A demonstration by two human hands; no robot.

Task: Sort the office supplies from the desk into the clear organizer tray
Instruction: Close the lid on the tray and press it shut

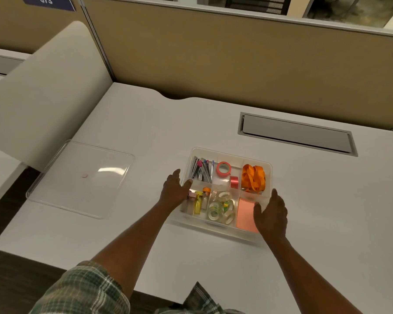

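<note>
The clear organizer tray (230, 154) sits at the middle of the white desk, its compartments filled. Pens and metal clips (201, 169) lie at the back left, a red tape ring (223, 169) and a red spool (234, 181) in the back middle, an orange lanyard (253, 177) at the back right. Small bottles (198, 201) stand front left, clear tape rolls (221, 206) front middle, pink sticky notes (245, 215) front right. My left hand (175, 189) rests against the tray's left wall with fingers straight. My right hand (271, 214) lies at the tray's right front corner, fingers straight.
A clear lid (82, 177) lies flat on the desk to the left of the tray. A grey cable hatch (297, 134) is set into the desk behind the tray. A tan partition wall (236, 64) bounds the back, a white panel (50, 87) the left.
</note>
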